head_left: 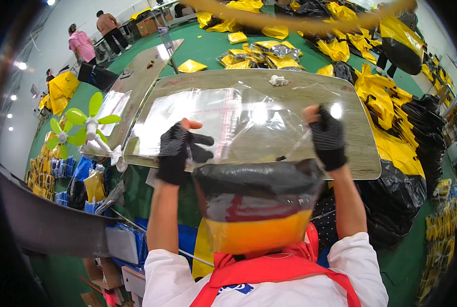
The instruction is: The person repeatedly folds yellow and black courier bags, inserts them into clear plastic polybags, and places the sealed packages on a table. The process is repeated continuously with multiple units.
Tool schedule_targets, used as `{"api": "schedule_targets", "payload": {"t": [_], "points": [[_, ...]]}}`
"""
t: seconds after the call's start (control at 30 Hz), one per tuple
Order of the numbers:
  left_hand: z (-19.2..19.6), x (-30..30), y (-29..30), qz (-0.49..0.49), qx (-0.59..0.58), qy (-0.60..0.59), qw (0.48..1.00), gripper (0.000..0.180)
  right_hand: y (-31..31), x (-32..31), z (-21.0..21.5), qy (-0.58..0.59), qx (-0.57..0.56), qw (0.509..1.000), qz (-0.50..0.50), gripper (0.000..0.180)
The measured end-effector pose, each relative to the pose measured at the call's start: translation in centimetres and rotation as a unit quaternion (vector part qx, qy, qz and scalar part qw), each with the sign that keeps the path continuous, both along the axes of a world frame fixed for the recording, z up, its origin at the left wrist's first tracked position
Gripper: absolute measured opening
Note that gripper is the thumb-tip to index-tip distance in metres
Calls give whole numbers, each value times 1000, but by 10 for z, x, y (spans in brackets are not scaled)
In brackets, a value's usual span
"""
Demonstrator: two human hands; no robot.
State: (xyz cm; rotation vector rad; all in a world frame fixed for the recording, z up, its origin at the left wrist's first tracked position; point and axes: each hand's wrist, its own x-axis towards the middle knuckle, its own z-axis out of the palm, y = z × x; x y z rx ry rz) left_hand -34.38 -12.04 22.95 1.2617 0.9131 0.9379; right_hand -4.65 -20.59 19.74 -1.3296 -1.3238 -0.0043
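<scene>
My left hand (180,148), in a dark fingertipless glove with grey stripes, hovers over the left part of the table. Its fingers are apart and nothing shows between them. Beneath it lie clear plastic bags (187,110) with a pinkish printed edge. My right hand (326,135), gloved alike, is raised over the table's right part with its fingers curled closed. A faint clear strip seems to run down from it, but what it grips is hidden by blur. Against my front, below the table edge, rests a clear-wrapped package (259,204) with black and yellow folded material inside.
The wood-look table (269,97) carries a white crumpled scrap (278,80) and a small dark object (280,158). Green-bladed fans (92,121) stand at left. Yellow and black bags (387,107) heap up at right; packed bundles (267,53) lie beyond. People (111,30) stand far left.
</scene>
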Motion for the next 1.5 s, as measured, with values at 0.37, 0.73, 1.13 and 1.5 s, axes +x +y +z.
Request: {"api": "schedule_targets", "payload": {"t": [0.37, 0.73, 1.13, 1.5], "points": [[-201, 45, 96, 147, 85, -29, 985, 27, 85, 68, -130, 154, -206, 963, 85, 45], [-187, 7, 17, 19, 78, 74, 994, 26, 48, 19, -144, 390, -372, 804, 251, 24], [-230, 59, 67, 165, 154, 94, 970, 13, 62, 24, -191, 321, -178, 923, 116, 22], [-161, 33, 105, -25, -150, -183, 971, 39, 129, -37, -93, -134, -72, 981, 119, 17]]}}
